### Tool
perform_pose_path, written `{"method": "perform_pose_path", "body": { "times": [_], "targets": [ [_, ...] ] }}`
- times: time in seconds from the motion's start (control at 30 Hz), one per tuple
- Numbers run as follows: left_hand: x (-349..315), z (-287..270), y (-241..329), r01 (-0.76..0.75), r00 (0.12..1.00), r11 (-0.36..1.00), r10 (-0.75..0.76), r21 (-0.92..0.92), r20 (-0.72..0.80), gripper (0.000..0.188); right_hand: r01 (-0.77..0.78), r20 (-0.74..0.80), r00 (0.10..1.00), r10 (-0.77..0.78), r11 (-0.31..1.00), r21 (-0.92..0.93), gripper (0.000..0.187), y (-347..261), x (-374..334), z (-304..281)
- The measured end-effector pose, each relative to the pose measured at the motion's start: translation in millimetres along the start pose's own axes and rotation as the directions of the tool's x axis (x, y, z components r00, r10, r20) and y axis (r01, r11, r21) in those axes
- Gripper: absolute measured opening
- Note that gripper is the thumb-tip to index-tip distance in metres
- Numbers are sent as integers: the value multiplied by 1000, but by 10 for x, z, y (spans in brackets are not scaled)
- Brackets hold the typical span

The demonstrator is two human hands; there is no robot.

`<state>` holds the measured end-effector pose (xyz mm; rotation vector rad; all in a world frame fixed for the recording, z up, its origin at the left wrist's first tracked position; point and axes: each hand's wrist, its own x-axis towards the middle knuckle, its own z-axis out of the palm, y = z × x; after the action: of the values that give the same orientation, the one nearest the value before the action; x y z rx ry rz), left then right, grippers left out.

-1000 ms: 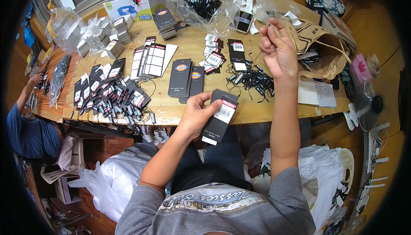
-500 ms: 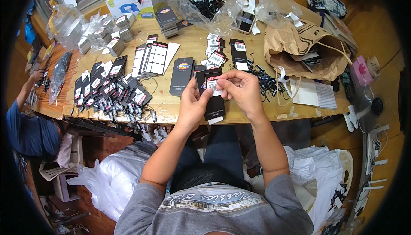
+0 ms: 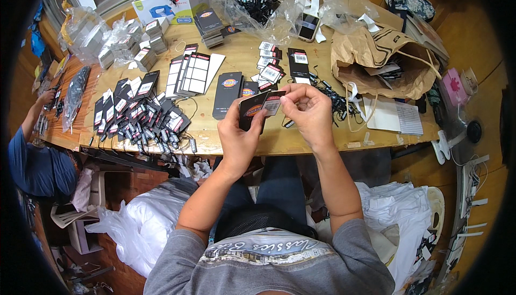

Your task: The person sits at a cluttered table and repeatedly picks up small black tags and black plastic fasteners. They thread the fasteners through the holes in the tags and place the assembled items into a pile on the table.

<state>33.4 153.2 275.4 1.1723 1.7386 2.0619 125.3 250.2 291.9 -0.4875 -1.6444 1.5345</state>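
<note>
I hold a long black card (image 3: 252, 111) in my left hand (image 3: 238, 133), above the near edge of the wooden table (image 3: 236, 64), roughly at its middle. My left fingers are wrapped around the lower part of the card, thumb on its face; the card tilts to the right and shows a small orange-and-white emblem. My right hand (image 3: 310, 113) is raised just right of it, fingertips pinched on a small tag (image 3: 273, 104) with a white label, which lies against the upper right corner of the card. Both hands are closed in a grasp; neither is clenched empty.

The card looks flat, stiff and matt, with straight edges. The tag is smaller, rectangular, dark with a pale printed patch.

On the table just beyond my hands lie two more long black cards (image 3: 227, 95), flat, side by side. Further off is a loose group of small tags (image 3: 270, 69). To the right of these sits a tangle of thin black cords (image 3: 339, 101). A crumpled brown paper bag (image 3: 384, 64) stands at the far right, soft and creased. At the left, a dense heap of finished black tags (image 3: 137, 115) with cords spreads to the near edge. Clear plastic bags (image 3: 258, 4), glossy and wrinkled, lie at the far side. Another person's arm (image 3: 33, 113) reaches the table's left end.
</note>
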Motion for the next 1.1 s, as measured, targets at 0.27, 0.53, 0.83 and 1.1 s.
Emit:
{"method": "perform_pose_path", "body": {
  "times": [0.27,0.53,0.83,1.1],
  "targets": [
    [16,-38,46,-159,986,972,147,173,83,22,-16,5,1000,15,992,126,8,75,4,15],
    [93,-142,0,-401,915,850,353,343,194,24,-29,163,986,23,999,30,8,-17,56,-47],
    [76,-128,68,-13,951,1000,5,23,311,27,127,-22,991,-132,979,-159,8,136,57,-20],
    [54,-143,54,-39,992,999,39,1,121,21,439,66,881,-469,754,-489,12,-132,-52,16]
  ]
}}
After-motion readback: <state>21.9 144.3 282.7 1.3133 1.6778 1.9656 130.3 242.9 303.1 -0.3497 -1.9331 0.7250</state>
